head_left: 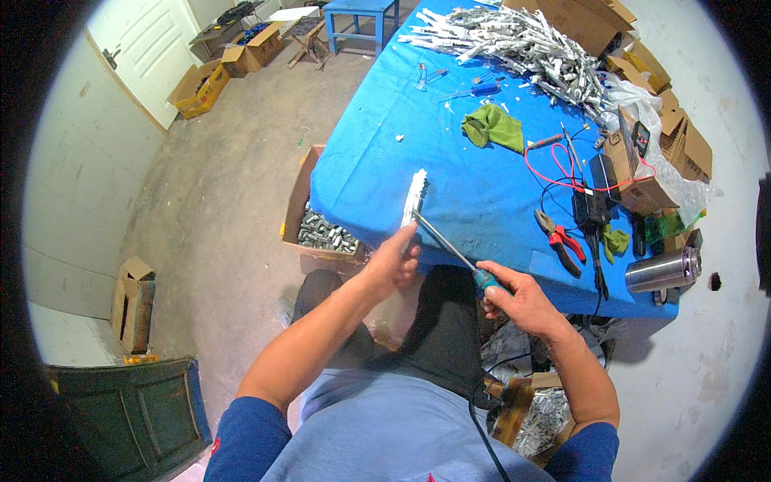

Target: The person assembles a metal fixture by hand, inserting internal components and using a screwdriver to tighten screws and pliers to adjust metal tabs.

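My left hand (392, 263) is closed around the lower end of a narrow white strip-shaped part (414, 195) with a jagged upper end, held over the table's near edge. My right hand (518, 304) grips the teal handle of a screwdriver (446, 243). Its long metal shaft slants up to the left, and the tip meets the white part just above my left fingers. Exactly how the tip sits on the part is too small to tell. Beyond them a crumpled green cloth (493, 128) lies on the blue-covered table (365, 161).
A large heap of white strip parts (514, 44) covers the table's far end. Red-handled pliers (560, 243), cables, a black power adapter (590, 207) and a steel flask (663, 270) lie at the right. A carton (299, 197) of small metal cylinders stands below the left edge.
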`<state>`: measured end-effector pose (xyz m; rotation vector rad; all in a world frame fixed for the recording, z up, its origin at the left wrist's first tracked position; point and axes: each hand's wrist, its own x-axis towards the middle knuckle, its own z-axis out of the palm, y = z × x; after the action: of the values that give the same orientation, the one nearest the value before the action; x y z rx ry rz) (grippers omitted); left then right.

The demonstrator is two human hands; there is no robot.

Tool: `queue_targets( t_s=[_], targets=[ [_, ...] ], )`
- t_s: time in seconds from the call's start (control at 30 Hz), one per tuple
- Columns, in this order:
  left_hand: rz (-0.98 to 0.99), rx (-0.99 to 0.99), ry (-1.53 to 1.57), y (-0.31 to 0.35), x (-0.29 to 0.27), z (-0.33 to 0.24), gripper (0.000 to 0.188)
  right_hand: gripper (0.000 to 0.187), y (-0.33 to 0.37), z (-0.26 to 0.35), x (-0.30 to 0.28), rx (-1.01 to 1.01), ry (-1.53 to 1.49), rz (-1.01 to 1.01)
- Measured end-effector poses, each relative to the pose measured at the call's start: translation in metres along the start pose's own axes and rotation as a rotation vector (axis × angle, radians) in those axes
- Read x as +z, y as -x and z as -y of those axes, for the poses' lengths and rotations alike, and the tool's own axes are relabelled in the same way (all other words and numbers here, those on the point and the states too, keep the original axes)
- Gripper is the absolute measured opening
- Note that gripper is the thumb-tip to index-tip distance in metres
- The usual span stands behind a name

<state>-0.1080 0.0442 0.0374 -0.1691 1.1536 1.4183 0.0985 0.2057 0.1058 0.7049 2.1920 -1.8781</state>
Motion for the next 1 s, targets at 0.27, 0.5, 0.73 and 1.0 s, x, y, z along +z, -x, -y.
queue_targets(
  t_s=[0.27,0.5,0.73,1.0],
  targets=[
    [0.007,0.072,0.041,-0.002,0.004,0.010,0.052,0.044,0.009,0.008,0.010,-0.101,0.268,-0.100],
    [0.002,0.069,0.129,0.000,0.007,0.010,0.054,0.043,0.011,0.015,0.017,-0.016,0.258,-0.110],
    [-0.049,0.085,0.066,-0.001,0.010,0.009,0.055,0.046,0.008,0.001,0.012,0.111,-0.245,-0.029],
    [-0.125,0.097,-0.001,0.000,0.017,0.008,0.058,0.042,0.009,0.002,0.021,-0.178,0.390,-0.217]
  ],
)
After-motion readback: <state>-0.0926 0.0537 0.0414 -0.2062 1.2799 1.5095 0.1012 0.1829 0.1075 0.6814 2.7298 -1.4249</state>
